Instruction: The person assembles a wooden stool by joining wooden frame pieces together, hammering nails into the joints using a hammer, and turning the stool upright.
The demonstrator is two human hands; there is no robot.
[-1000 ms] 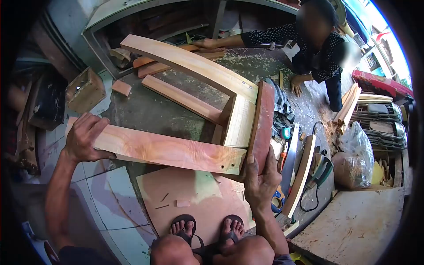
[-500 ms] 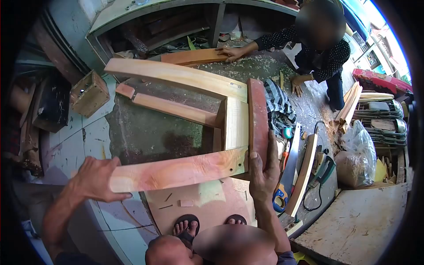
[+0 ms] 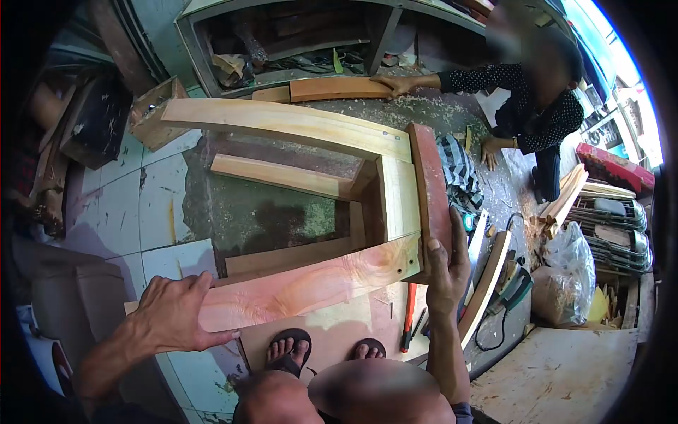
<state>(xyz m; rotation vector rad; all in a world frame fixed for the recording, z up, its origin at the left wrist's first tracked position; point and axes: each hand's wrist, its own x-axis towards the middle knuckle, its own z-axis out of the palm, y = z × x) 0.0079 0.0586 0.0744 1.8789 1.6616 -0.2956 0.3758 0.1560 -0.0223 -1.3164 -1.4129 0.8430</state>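
A wooden furniture frame with curved legs lies between my hands. My left hand is closed around the free end of the near curved leg, thumb below and fingers over the top. Two dark holes show at that leg's other end. My right hand grips the lower end of the reddish-brown board across the frame's right side, its thumb on the near face. The far curved leg and a straight rail extend leftward.
A co-worker's hand rests on an orange-brown wooden piece by the shelf. To my right lie a hand saw, a curved wood strip, a green power tool and an orange-handled tool. My sandalled feet stand on a board below.
The frame, still in both hands, sits slightly further right in the view, and its near leg slants more. The view has shifted too. The orange-handled tool now shows below the frame.
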